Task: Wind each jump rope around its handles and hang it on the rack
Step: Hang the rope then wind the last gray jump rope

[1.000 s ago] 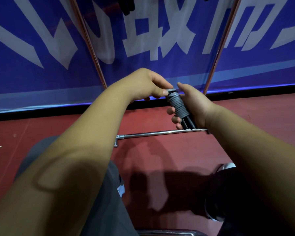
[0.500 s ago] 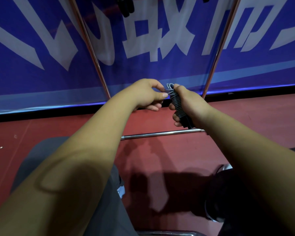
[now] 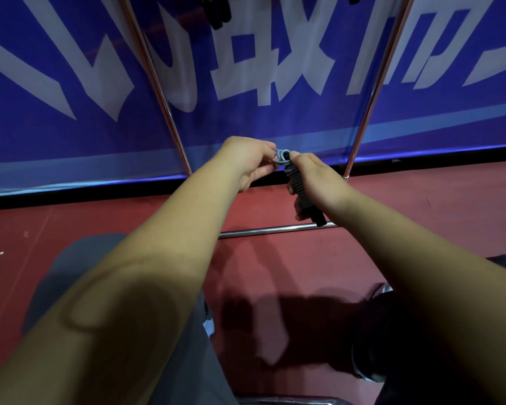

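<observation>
Now, against half a second back: the left hand (image 3: 246,162) is pinching a grey loop (image 3: 281,157) at the wound jump rope's (image 3: 301,190) far end, and the loop is showing larger. The right hand (image 3: 316,182) is gripping the bundle, fingers curled round the coils, just above the rack's bottom bar (image 3: 263,230). Its long axis is running diagonally, loop end pointing away from the bar, black handle ends (image 3: 319,219) almost meeting it. The right hand is hiding part of the coils. The dark objects (image 3: 216,11) well above the bar are being cut off by the frame edge.
</observation>
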`<state>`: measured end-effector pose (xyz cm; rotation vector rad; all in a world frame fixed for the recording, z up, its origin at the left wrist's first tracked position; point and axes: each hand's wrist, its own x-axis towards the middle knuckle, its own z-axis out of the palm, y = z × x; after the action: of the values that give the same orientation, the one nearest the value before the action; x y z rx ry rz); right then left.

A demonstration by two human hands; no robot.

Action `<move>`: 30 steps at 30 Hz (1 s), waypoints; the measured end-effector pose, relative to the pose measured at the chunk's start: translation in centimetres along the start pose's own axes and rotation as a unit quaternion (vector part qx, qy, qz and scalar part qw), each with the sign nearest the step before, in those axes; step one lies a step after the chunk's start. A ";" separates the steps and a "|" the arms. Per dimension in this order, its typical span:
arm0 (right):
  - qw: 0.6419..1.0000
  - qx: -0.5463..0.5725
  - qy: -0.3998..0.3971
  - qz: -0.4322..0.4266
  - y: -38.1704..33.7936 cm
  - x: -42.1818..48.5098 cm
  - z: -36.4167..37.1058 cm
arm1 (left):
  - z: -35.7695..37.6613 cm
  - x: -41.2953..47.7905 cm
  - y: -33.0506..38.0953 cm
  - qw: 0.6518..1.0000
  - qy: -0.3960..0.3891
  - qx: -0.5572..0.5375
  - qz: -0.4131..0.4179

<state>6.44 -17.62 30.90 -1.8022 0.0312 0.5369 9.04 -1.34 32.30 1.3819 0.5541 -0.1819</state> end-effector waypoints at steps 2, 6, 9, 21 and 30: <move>1.000 0.003 0.007 0.009 0.0 0.1 -0.1 | 0.1 -0.1 0.0 1.000 -0.010 -0.007 -0.011; 0.999 0.014 0.024 0.018 0.0 0.2 -0.3 | 0.2 -0.3 0.1 0.999 -0.027 -0.004 -0.020; 0.999 0.021 0.030 0.016 0.1 0.4 -0.3 | 0.2 -0.5 0.1 0.999 -0.036 0.005 -0.017; 0.999 0.039 0.016 0.028 -0.1 1.0 -0.7 | 0.3 -0.8 0.0 0.998 -0.054 -0.008 0.027; 0.999 -0.018 -0.010 0.036 0.1 1.0 -1.1 | 0.3 -1.1 -0.8 0.984 -0.005 0.114 0.139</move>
<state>7.66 -18.46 30.64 -1.8370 0.0735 0.6102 7.82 -2.05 32.17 1.6648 0.3329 -0.0272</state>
